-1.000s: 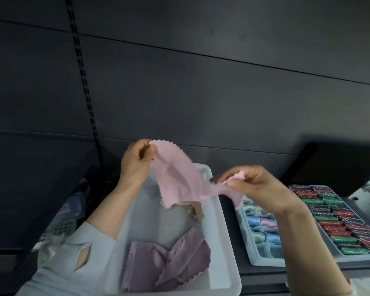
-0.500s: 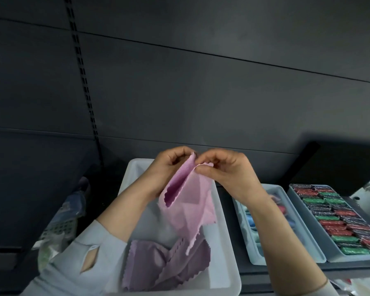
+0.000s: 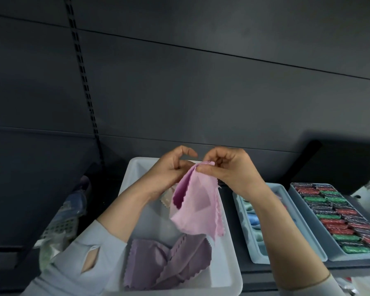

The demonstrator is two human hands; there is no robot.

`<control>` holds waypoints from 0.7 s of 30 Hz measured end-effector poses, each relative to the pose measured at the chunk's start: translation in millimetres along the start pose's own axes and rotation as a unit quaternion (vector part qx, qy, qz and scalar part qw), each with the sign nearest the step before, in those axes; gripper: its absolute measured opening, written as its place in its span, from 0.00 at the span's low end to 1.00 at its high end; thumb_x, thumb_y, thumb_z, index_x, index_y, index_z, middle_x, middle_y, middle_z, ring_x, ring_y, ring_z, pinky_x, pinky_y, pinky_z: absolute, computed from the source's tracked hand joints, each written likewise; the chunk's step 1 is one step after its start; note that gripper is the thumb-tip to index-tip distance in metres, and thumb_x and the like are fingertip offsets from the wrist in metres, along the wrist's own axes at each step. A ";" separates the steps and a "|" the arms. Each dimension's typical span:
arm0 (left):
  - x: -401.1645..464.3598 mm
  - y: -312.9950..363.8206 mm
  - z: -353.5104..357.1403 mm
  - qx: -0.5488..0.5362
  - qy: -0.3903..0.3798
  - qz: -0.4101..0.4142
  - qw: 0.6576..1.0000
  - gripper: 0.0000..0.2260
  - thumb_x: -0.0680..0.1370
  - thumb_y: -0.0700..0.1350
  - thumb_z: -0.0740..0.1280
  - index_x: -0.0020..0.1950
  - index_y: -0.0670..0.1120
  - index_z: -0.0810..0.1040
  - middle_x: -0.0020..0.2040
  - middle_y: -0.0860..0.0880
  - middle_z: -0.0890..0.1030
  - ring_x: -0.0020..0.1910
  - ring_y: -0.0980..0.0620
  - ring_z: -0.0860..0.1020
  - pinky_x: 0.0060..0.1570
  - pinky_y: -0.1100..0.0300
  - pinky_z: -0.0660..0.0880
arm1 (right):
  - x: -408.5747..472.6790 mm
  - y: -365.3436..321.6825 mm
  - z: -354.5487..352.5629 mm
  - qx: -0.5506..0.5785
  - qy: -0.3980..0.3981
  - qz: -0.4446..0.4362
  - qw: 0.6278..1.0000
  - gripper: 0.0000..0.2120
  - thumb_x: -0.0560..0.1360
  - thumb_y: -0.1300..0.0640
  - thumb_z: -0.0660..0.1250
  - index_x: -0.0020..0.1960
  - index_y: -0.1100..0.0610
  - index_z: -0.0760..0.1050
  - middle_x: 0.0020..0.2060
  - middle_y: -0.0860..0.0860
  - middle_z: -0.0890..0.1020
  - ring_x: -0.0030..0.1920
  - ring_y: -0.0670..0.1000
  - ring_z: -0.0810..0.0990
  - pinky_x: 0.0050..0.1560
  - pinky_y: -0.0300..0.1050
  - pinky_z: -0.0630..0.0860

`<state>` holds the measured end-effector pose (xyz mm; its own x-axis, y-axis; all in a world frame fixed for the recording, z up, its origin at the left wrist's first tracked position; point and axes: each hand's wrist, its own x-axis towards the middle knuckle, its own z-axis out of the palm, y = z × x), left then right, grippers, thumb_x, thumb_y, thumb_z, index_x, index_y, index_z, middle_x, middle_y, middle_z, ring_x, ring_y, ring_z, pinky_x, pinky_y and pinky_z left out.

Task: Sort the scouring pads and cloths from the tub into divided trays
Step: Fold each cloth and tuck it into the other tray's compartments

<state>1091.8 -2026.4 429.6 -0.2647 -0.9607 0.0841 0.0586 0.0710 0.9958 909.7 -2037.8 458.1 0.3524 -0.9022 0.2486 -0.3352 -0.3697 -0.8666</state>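
A pink cloth (image 3: 195, 207) with zigzag edges hangs folded above the white tub (image 3: 226, 274). My right hand (image 3: 229, 169) pinches its top corners between thumb and fingers. My left hand (image 3: 171, 169) touches the same top edge from the left, fingers curled against the cloth. Purple cloths (image 3: 169, 263) lie crumpled in the tub's near end, and a pale beige cloth (image 3: 166, 197) shows behind the pink one. To the right stands a light blue divided tray (image 3: 316, 251) with rolled blue and green cloths, partly hidden by my right forearm.
A grey tray (image 3: 338, 256) at far right holds several rows of red, green and dark scouring pads (image 3: 340, 216). A bag and a white perforated basket (image 3: 60, 227) sit left of the tub. A dark panelled wall rises behind the shelf.
My hands came together, folding the spread pink cloth in half. It now hangs doubled from the joined corners.
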 end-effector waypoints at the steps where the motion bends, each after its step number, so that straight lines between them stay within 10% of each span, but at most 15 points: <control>1: -0.6 -1.5 -1.2 -0.031 0.021 0.002 0.999 0.06 0.81 0.37 0.62 0.56 0.46 0.75 0.39 0.49 0.83 0.37 0.52 0.79 0.35 0.65 0.75 | 1.9 3.3 -1.2 -0.004 0.022 0.007 1.000 0.07 0.68 0.55 0.78 0.37 0.53 0.80 0.34 0.53 0.82 0.34 0.50 0.77 0.40 0.51 0.75; 6: -9.9 -26.3 -15.2 -0.040 0.029 0.055 0.997 0.27 0.72 0.69 0.64 0.66 0.56 0.72 0.65 0.53 0.78 0.63 0.54 0.77 0.59 0.61 0.73 | 6.2 14.2 -7.6 0.009 0.089 0.058 0.994 0.11 0.73 0.56 0.74 0.35 0.54 0.74 0.27 0.45 0.77 0.28 0.45 0.72 0.34 0.43 0.69; 9: -15.7 -36.4 -5.4 0.201 0.049 0.086 0.975 0.39 0.64 0.58 0.78 0.72 0.61 0.63 0.69 0.63 0.69 0.67 0.61 0.71 0.59 0.60 0.73 | 9.5 16.6 -7.7 0.020 0.097 0.074 0.992 0.13 0.74 0.57 0.73 0.36 0.56 0.72 0.24 0.46 0.74 0.24 0.45 0.68 0.29 0.41 0.64; 14: -1.4 -41.8 -0.8 0.199 0.234 0.173 0.936 0.08 0.76 0.40 0.71 0.54 0.50 0.82 0.48 0.59 0.84 0.49 0.58 0.82 0.53 0.50 0.78 | 12.1 18.9 -15.0 0.021 0.096 0.071 0.993 0.11 0.73 0.55 0.74 0.37 0.56 0.73 0.29 0.54 0.77 0.29 0.48 0.73 0.31 0.41 0.69; 18: 4.5 -25.6 -3.3 0.144 0.241 0.169 0.945 0.07 0.78 0.37 0.68 0.48 0.48 0.83 0.40 0.54 0.85 0.42 0.55 0.84 0.50 0.54 0.80 | 6.5 28.8 -24.8 -0.070 0.048 0.073 0.994 0.07 0.68 0.58 0.78 0.41 0.52 0.81 0.35 0.50 0.85 0.36 0.48 0.81 0.45 0.43 0.78; 21: 10.8 -26.4 -6.4 0.178 0.206 0.163 0.948 0.06 0.78 0.39 0.69 0.48 0.49 0.83 0.38 0.54 0.85 0.40 0.56 0.84 0.49 0.59 0.79 | 3.7 36.4 -21.5 -0.136 0.044 0.064 0.988 0.06 0.69 0.61 0.76 0.37 0.54 0.82 0.31 0.46 0.83 0.31 0.41 0.77 0.37 0.32 0.73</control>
<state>1093.6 -2040.4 404.0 0.1144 -0.8901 0.4411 -0.2760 0.3981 0.8749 880.0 -2059.4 436.8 0.2178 -0.9570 0.1917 -0.5991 -0.2862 -0.7478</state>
